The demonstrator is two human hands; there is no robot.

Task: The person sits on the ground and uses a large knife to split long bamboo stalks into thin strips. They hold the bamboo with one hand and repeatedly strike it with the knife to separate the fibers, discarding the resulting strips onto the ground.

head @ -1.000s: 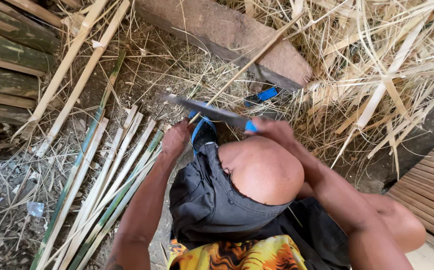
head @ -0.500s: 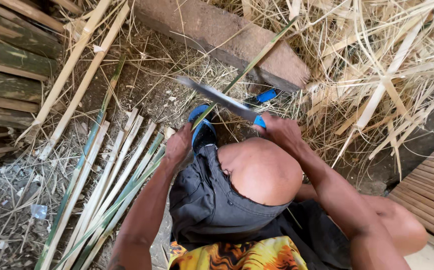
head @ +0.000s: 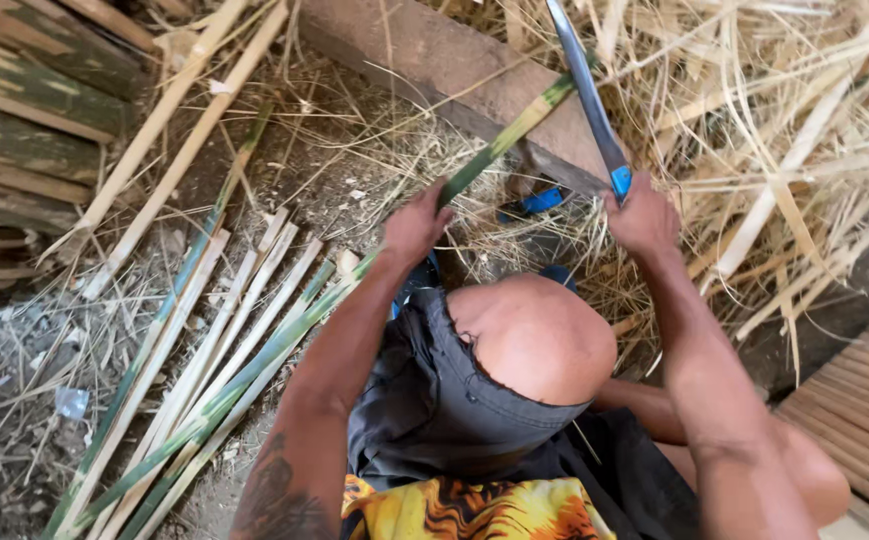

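Left hand [head: 416, 222] closed around green bamboo strip [head: 502, 140], slanted up across wooden block [head: 454, 75]. Right hand [head: 642, 215] gripping knife [head: 586, 95] by blue handle. Probably light, stiff, springy, sharp-edged; best held mid-length, clear of blade.

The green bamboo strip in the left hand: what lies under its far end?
The green bamboo strip rests its far end across a wooden block; straw beyond. The left hand covers its middle.

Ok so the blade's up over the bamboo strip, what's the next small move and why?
Probably bring the long knife down onto the green bamboo strip. The right hand holds it raised above the strip, while the left hand steadies the strip across the wooden block.
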